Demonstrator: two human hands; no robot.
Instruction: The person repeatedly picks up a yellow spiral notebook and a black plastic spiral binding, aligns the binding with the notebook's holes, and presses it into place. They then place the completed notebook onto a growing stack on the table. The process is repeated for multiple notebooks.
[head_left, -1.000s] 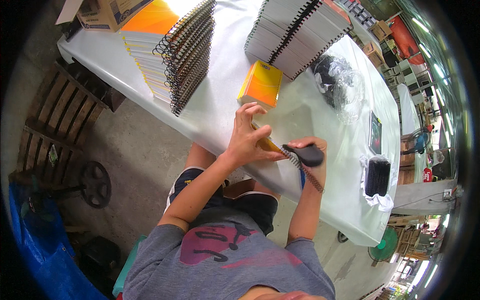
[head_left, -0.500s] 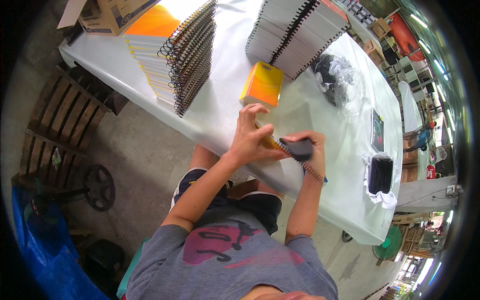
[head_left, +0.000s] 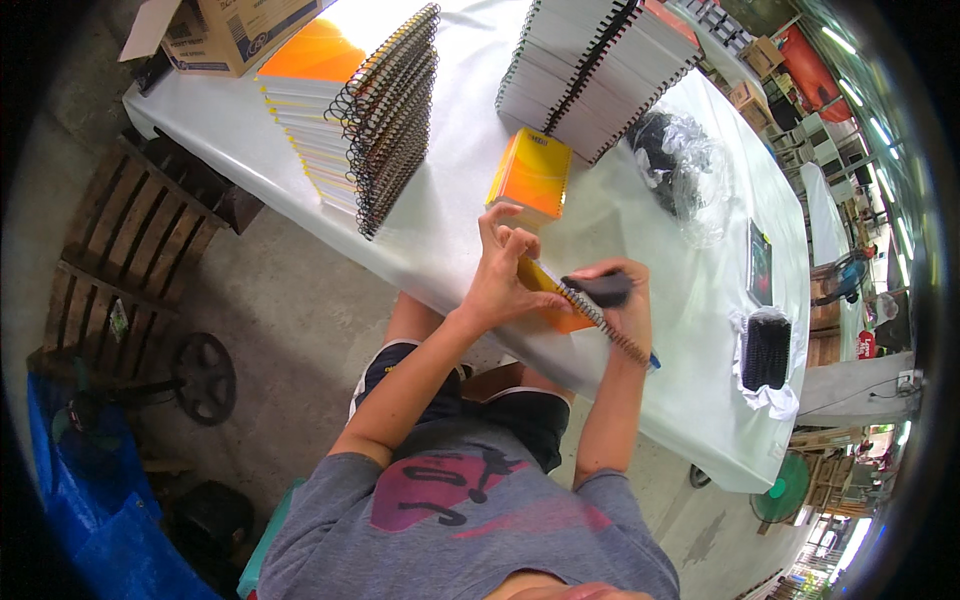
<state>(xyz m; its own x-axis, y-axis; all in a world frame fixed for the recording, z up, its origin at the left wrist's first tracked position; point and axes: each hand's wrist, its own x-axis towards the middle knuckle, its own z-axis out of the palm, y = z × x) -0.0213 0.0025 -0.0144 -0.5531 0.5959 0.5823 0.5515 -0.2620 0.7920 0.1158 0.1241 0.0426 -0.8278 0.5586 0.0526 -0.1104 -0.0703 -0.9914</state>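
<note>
My left hand point(head_left: 500, 270) is closed on a small yellow-orange notebook point(head_left: 568, 320), with thumb and fingers spread around its sides. A dark spiral coil point(head_left: 612, 333) runs along the notebook's edge, and its loose end reaches past my right wrist. In my right hand point(head_left: 630, 300) is a dark rounded tool point(head_left: 598, 289), pressed close to the coil; its exact kind is unclear. A small blue tip point(head_left: 654, 360) shows below that hand. Just beyond my left hand lies a small stack of orange-yellow notebooks point(head_left: 532, 172).
Tall stacks of coil-bound notebooks point(head_left: 385, 130) and white-paged books with black coils point(head_left: 570, 85) stand on the white-covered table point(head_left: 690, 400). To the right are clear plastic wrap point(head_left: 705, 190), a dark flat device point(head_left: 760, 262) and a container of black coils point(head_left: 765, 350). A carton point(head_left: 225, 40) sits far left.
The view has shifted slightly. More of the notebook's orange cover shows below my left thumb, and the dark tool has moved a little in my right hand along the coil.
</note>
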